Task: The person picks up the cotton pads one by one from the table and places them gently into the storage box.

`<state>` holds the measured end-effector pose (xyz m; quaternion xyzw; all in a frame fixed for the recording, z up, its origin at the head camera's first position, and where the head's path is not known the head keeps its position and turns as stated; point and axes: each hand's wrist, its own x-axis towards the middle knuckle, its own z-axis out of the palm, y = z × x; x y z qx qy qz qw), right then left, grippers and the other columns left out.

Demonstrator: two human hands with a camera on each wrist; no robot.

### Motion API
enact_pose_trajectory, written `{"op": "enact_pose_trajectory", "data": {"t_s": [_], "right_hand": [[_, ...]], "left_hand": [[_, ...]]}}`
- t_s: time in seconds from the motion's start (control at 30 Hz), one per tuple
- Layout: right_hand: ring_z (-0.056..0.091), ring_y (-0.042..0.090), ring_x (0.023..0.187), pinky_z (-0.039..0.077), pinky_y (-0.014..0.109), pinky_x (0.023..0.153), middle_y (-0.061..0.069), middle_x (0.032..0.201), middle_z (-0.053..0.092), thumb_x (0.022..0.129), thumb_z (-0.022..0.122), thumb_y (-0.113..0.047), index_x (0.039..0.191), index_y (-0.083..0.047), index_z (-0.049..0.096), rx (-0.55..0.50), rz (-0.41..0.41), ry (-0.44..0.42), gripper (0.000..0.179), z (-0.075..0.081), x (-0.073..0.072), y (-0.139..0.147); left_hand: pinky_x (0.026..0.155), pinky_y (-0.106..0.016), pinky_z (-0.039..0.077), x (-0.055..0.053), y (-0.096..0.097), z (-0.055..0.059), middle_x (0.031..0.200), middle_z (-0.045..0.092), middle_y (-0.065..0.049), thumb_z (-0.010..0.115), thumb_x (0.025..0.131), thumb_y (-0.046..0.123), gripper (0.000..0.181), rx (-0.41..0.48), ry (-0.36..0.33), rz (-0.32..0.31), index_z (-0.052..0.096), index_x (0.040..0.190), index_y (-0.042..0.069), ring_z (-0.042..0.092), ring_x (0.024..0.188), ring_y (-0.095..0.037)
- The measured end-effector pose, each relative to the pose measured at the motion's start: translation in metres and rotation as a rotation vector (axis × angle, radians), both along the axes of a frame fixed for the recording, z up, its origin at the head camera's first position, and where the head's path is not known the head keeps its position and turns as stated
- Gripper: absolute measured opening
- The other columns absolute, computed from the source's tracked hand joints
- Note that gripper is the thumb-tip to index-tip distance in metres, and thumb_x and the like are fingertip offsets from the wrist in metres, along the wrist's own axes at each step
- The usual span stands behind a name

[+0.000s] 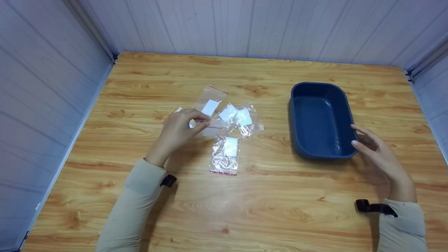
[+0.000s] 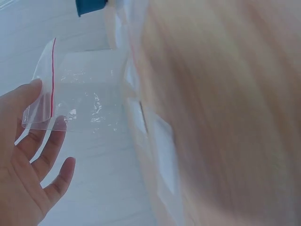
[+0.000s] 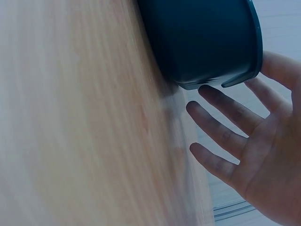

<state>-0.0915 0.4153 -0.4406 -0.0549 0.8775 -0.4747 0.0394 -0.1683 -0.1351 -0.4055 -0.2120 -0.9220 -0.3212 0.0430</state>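
- The left hand is hovering just left of the pile of clear bags, thumb and forefinger pinching the zip edge of one empty zip bag; in the left wrist view the remaining fingers are lying loosely spread below the bag, and its red seal line is running along the pinched edge.
- To the left of that hand the wooden surface is stretching bare as far as the left wall panel.
- The other bags are sitting near the middle of the surface: one bag with a white pad farthest back, two overlapping bags just right of the pinching fingers, and a fourth bag lying nearer the person, its red-striped edge pointing at the front.
- Between the bags and the tub, a strip of bare wood is lying open.
- The dark blue tub is standing right of centre, well apart from the bags, with nothing showing inside it.
- The right hand is resting beside the tub's near right corner, fingers straight and spread, the fingertips at or just off the rim; it is gripping nothing.
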Motion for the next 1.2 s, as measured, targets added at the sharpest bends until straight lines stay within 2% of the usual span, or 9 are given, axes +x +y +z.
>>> {"op": "enact_pose_trajectory", "data": {"t_s": [0.13,0.47,0.7,1.2], "right_hand": [[0.045,-0.004,0.118,0.040,0.008,0.089,0.004,0.150,0.040,0.104,0.054,-0.018,0.154,-0.016,0.037,0.010,-0.005,-0.001,0.053,-0.001,0.000,0.001],[0.044,-0.001,0.120,0.038,0.007,0.089,0.007,0.152,0.038,0.104,0.054,-0.021,0.154,-0.018,0.036,0.030,-0.020,-0.029,0.054,-0.001,0.000,0.004],[0.044,-0.001,0.121,0.038,0.007,0.089,0.010,0.153,0.037,0.104,0.053,-0.023,0.155,-0.020,0.035,0.030,-0.013,-0.040,0.054,0.000,0.000,0.002],[0.042,-0.001,0.121,0.036,0.007,0.088,0.005,0.152,0.037,0.104,0.053,-0.025,0.155,-0.022,0.034,0.023,-0.015,-0.052,0.054,-0.001,0.000,0.001]], "left_hand": [[0.083,-0.036,0.049,-0.003,0.009,0.003,0.096,0.071,0.008,0.073,0.092,0.029,0.013,0.020,0.021,-0.013,0.076,0.100,0.019,0.065,0.092,-0.016],[0.081,-0.031,0.050,-0.010,0.039,0.008,0.097,0.071,0.007,0.071,0.093,0.031,0.016,0.059,0.021,-0.041,0.077,0.100,0.018,0.064,0.092,-0.011],[0.081,-0.030,0.049,-0.010,0.052,0.007,0.098,0.071,0.010,0.071,0.093,0.032,0.015,0.083,0.023,-0.059,0.077,0.100,0.020,0.063,0.093,-0.009],[0.083,-0.029,0.047,-0.008,0.080,0.008,0.098,0.070,0.011,0.070,0.094,0.034,0.016,0.107,0.027,-0.124,0.076,0.102,0.021,0.062,0.093,-0.006]]}}
